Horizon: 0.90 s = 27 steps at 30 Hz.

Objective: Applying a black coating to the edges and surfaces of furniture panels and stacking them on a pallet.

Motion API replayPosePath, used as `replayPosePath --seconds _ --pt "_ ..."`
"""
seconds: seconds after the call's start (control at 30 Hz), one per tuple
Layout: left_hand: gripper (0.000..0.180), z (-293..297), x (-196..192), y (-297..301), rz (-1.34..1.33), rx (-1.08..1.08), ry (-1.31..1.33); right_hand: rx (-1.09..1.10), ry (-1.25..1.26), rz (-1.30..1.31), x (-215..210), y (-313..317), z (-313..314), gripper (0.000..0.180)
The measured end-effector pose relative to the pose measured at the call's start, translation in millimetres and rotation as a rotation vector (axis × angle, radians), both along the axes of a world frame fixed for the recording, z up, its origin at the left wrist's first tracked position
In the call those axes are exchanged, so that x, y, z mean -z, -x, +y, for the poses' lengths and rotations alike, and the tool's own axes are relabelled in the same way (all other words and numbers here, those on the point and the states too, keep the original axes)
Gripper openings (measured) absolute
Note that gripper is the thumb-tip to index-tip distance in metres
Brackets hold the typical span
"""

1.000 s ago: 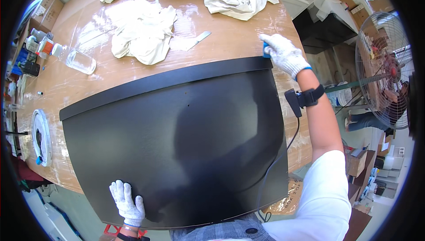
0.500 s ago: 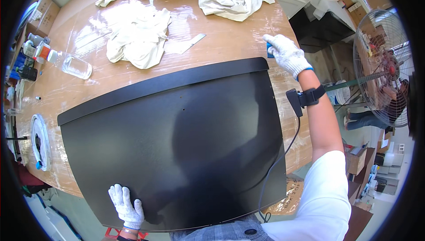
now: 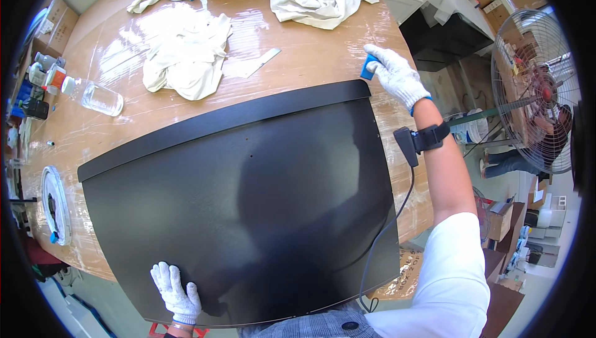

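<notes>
A large black panel (image 3: 298,214) with a raised strip (image 3: 230,126) along its far edge lies on the table in front of me. My left hand (image 3: 176,292), in a white knit glove, rests flat on the panel's near left part with its fingers spread. Beyond the panel's far right corner, my gloved right hand (image 3: 397,76) grips a small blue block (image 3: 368,67). The hand hides part of the block. A dark strap with a small device (image 3: 419,142) is on my right wrist, and its cable runs down across the panel's right side.
Crumpled white cloths (image 3: 189,58) and another cloth (image 3: 320,0) lie on the film-covered table (image 3: 335,46), with a flat metal strip (image 3: 264,62) between them. A clear bottle (image 3: 99,96) and a round white lid-like ring (image 3: 56,204) are at left. A large fan (image 3: 534,93) stands right.
My right hand has turned slightly, so more of the blue block shows beside the panel's corner. The view has shifted a little. My left hand stays on the panel.
</notes>
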State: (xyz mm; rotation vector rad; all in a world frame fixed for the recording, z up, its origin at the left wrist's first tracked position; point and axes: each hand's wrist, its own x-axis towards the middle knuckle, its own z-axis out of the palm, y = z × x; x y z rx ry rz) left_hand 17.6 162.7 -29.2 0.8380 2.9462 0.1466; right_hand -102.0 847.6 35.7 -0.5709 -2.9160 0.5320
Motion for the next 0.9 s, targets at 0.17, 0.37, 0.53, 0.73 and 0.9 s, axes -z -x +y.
replayPosePath --seconds 0.17,0.37,0.53,0.73,0.9 --pt "0.061 0.3 -0.9 0.7 -0.016 0.002 -0.005 0.036 0.017 -0.012 7.9 -16.3 -1.8 0.036" --pt "0.062 0.7 -1.6 0.5 -0.022 -0.001 -0.006 0.073 0.06 0.13 13.7 -25.7 -1.0 0.035" --pt "0.061 0.0 -1.7 1.5 -0.017 0.005 0.002 0.09 0.134 0.168 21.7 -40.3 -7.8 0.037" --pt "0.061 0.7 -0.7 0.4 -0.012 0.002 -0.016 0.131 0.244 0.268 29.4 -47.5 -4.1 0.038" --pt "0.062 0.4 -1.5 1.6 -0.001 0.008 0.006 0.2 0.27 0.097 22.2 -58.2 -14.3 0.038"
